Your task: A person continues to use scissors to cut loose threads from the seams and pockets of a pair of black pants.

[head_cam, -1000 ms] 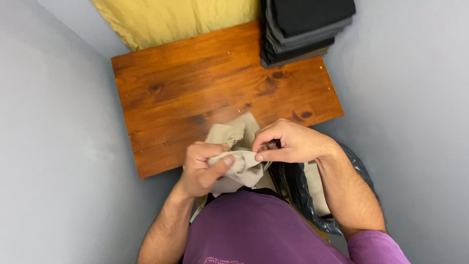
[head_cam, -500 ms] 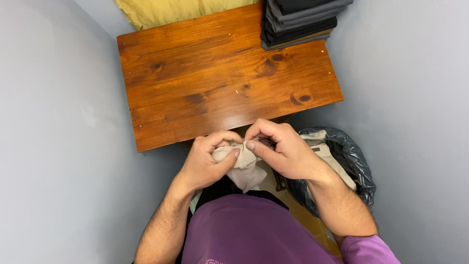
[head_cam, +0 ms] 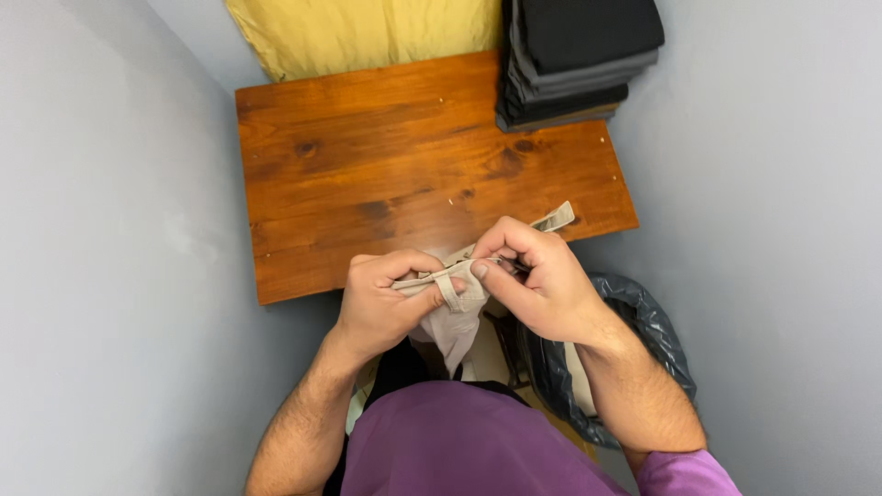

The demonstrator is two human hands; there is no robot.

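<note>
A wooden table (head_cam: 413, 174) filled the upper centre of the frame, with a yellow cloth (head_cam: 367, 32) at its top edge and a stack of dark folded garments (head_cam: 574, 60) at upper right. A black bag (head_cam: 634, 358) sat at lower right. In the centre, the beige garment (head_cam: 455, 317) hung between both hands, its waistband running left to right, one strap end poking out toward the upper right. The left hand (head_cam: 381, 308) and right hand (head_cam: 542, 285) each pinched that band with closed fingers, equally near, thumbs almost touching.
</note>
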